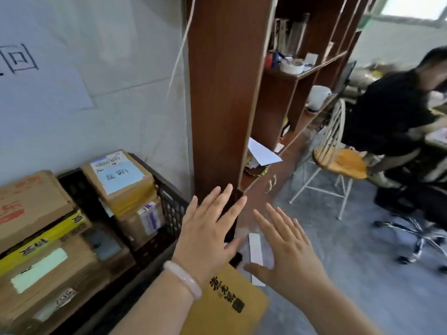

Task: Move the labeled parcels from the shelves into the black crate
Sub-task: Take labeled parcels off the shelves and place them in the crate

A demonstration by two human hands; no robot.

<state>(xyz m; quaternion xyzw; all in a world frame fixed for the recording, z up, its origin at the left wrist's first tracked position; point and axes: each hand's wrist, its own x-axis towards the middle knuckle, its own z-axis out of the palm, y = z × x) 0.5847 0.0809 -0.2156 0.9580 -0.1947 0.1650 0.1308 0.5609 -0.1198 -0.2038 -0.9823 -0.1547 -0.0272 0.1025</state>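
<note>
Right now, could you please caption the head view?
Open left hand and right hand hover beside the crate of parcels, by the shelf.

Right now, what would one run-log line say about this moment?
left hand: open, empty | right hand: open, empty | black crate: labeled parcels inside | hands: in front of shelf unit

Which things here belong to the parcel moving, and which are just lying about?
For the job: black crate; labelled parcel in it; brown shelves; left hand and right hand, both open and holding nothing.

Lying about: wooden chair; tape roll; loose paper sheet; seated person.
</note>
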